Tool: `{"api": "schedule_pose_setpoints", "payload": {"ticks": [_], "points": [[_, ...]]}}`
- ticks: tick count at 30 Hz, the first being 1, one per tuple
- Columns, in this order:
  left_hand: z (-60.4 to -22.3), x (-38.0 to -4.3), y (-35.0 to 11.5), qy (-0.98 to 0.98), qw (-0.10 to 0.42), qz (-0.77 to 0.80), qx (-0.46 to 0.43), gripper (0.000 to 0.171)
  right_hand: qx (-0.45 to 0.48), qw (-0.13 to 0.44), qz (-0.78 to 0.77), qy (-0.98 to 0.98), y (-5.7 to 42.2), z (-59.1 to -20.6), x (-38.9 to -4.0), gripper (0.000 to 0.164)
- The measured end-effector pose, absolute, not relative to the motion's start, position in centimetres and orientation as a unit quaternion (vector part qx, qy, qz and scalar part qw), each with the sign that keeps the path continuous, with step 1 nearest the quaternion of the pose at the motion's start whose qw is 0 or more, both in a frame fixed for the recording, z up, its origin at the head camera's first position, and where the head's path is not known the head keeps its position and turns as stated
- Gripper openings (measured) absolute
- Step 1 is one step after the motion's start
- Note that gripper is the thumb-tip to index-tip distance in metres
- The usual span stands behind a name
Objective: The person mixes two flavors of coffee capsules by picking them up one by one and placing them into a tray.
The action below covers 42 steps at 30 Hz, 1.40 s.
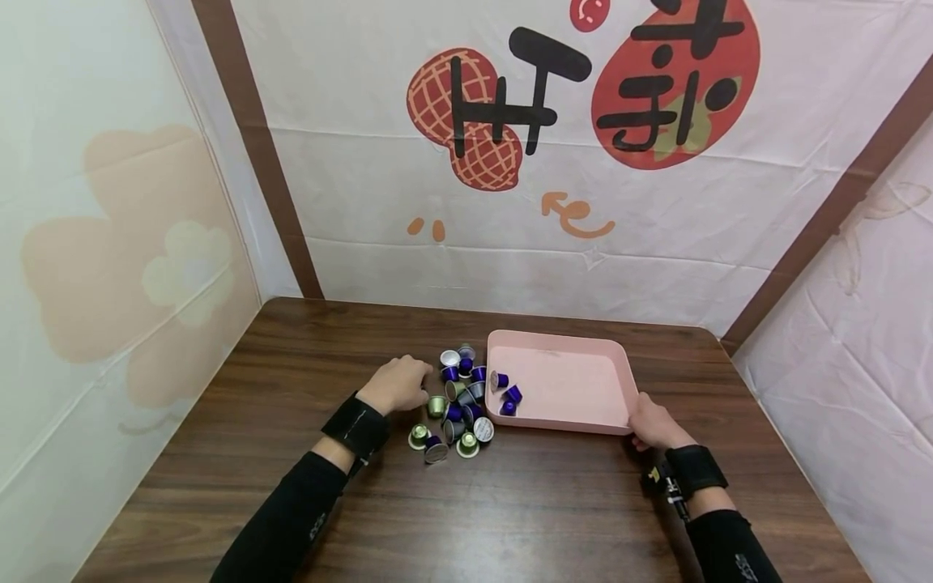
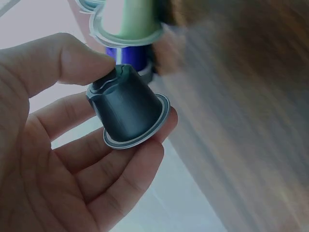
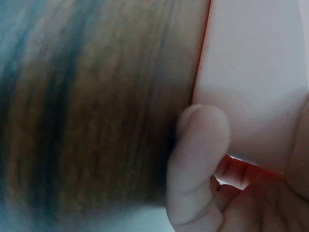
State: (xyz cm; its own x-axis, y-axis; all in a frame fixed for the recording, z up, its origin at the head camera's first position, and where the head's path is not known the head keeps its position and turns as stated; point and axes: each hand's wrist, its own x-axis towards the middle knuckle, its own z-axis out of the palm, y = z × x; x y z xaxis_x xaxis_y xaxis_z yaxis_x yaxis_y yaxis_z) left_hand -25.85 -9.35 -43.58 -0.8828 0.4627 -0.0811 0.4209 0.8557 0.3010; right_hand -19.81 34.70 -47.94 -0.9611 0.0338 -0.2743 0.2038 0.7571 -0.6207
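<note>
In the left wrist view my left hand (image 2: 101, 174) pinches a dark coffee capsule (image 2: 130, 106) between thumb and fingers, its wide rim turned down to the right. From the head view, that hand (image 1: 396, 385) is just left of a cluster of purple, green and grey coffee capsules (image 1: 466, 393), and its own capsule is hidden. A shallow pink tray (image 1: 568, 385) stands right beside the cluster, with several purple capsules (image 1: 513, 394) near its left wall. My right hand (image 1: 658, 423) grips the tray's near right corner, fingers curled against the outer wall.
Brown wooden table (image 1: 466, 518) carries everything. Its far edge meets a printed white curtain (image 1: 466, 267), and pale curtains (image 1: 168, 389) hang at the left and right sides. Two green capsules (image 1: 468, 444) sit at the near side of the cluster.
</note>
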Motion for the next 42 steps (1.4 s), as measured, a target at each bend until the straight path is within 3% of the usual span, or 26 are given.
{"api": "schedule_pose_setpoints", "payload": {"ticks": [7, 10, 13, 19, 26, 33, 42], "points": [[-42.4, -25.8, -7.5, 0.948, 0.055, 0.143, 0.277, 0.004, 0.066, 0.125, -0.341, 0.929, 34.9, -48.1, -19.9, 0.029], [-42.1, -25.9, -6.6, 0.943, 0.046, 0.151, 0.294, 0.020, 0.072, 0.132, -0.339, 0.929, 34.9, -48.1, -19.7, 0.030], [-41.8, -26.0, -5.5, 0.940, 0.045, 0.147, 0.304, 0.025, 0.079, 0.139, -0.340, 0.927, 34.9, -48.0, -19.7, 0.030], [-41.0, -26.1, -2.8, 0.934, 0.044, 0.135, 0.329, 0.015, 0.080, 0.141, -0.338, 0.927, 34.9, -48.0, -19.7, 0.030], [-40.2, -26.2, 0.4, 0.930, 0.061, 0.145, 0.332, 0.021, 0.085, 0.141, -0.334, 0.928, 34.6, -47.9, -20.0, 0.032], [-40.4, -26.5, 2.7, 0.920, 0.090, 0.136, 0.356, 0.010, 0.082, 0.134, -0.332, 0.930, 34.5, -47.7, -20.0, 0.030], [-41.1, -26.1, 5.3, 0.911, 0.101, 0.132, 0.378, 0.013, 0.081, 0.132, -0.329, 0.932, 34.3, -47.7, -20.1, 0.028]]}}
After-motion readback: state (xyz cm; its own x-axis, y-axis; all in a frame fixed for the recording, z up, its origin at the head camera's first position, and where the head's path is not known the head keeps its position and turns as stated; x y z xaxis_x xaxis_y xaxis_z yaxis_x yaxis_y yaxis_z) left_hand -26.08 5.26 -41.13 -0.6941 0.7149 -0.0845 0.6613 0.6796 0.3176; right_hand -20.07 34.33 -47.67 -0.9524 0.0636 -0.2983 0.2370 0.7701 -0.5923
